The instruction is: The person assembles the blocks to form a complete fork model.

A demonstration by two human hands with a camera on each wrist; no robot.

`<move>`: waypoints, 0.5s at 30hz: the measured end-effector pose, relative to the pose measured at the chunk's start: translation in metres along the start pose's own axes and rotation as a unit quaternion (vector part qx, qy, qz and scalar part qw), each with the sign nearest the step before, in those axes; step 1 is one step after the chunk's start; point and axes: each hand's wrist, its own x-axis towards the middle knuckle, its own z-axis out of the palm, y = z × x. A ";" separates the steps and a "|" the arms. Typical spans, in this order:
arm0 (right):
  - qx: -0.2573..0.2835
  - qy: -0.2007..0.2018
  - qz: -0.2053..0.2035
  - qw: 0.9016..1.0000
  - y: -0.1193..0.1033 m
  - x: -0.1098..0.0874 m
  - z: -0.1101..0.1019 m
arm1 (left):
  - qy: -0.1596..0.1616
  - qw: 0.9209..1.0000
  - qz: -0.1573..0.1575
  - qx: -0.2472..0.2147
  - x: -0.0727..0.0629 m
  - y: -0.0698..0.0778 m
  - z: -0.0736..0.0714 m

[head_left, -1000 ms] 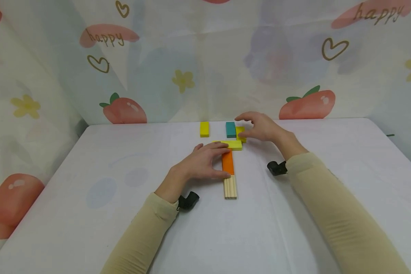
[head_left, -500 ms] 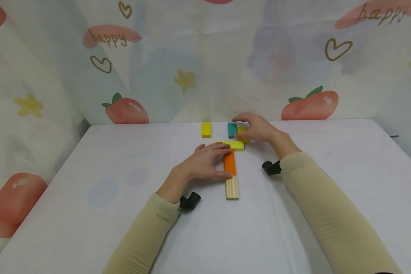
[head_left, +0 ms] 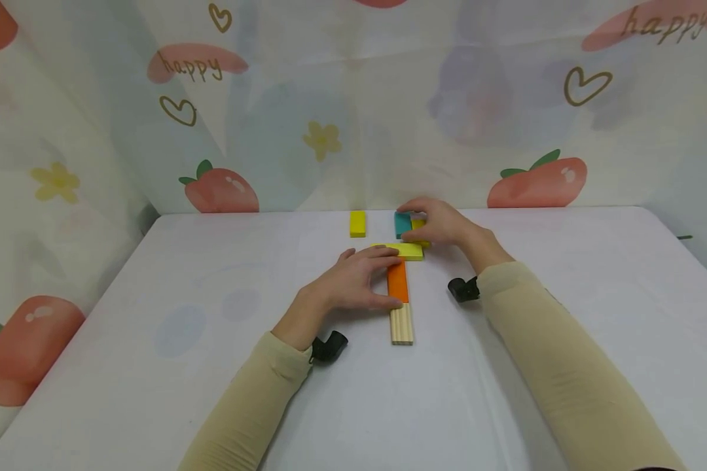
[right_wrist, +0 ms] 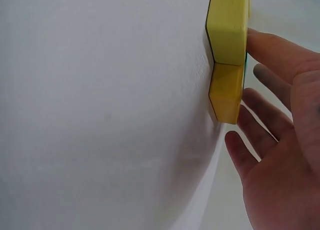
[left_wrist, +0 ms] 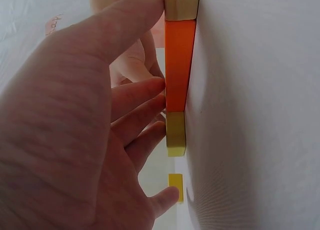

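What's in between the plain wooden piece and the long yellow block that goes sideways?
The orange block. The head view shows it between the plain wooden piece and the long yellow block.

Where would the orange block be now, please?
In the head view, the orange block lies just right of centre, between the plain wooden block and the crosswise yellow block, with the left hand at its left.
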 end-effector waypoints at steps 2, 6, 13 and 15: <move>0.000 -0.002 -0.001 1.000 0.000 0.001 0.000 | 0.000 1.000 0.001 0.001 0.000 0.000 0.000; -0.003 -0.007 0.001 1.000 -0.001 0.003 0.002 | 0.001 1.000 0.001 -0.001 0.000 0.000 0.001; -0.009 -0.007 0.017 1.000 -0.003 0.004 0.003 | 0.002 1.000 0.004 0.005 0.000 0.000 0.000; -0.010 -0.006 0.018 1.000 -0.003 0.004 0.003 | 0.002 1.000 0.003 0.005 0.000 0.000 0.000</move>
